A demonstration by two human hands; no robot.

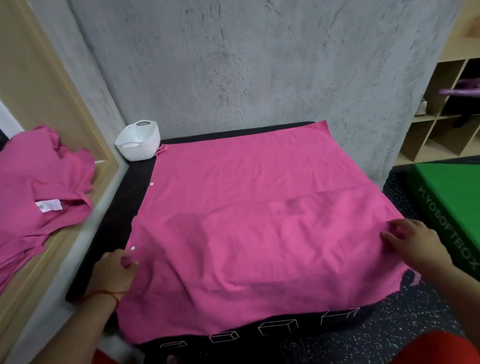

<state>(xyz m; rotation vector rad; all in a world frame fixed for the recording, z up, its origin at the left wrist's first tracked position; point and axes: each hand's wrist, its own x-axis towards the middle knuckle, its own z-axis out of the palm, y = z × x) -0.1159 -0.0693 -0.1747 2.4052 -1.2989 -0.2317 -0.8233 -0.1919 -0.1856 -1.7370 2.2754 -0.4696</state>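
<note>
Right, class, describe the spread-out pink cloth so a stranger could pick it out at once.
Find the grey concrete wall; a black padded box stands at its foot. The pink cloth lies spread flat over that box, unlike the crumpled pink heap on the wooden ledge to the left.

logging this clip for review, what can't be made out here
Head view only:
black box top: covered by the pink cloth.
right hand: pinching or just resting, its own fingers hide the hem.
white label on the pink pile: print too small.
purple thing on the shelf: blurred, cut by the right edge.
</note>
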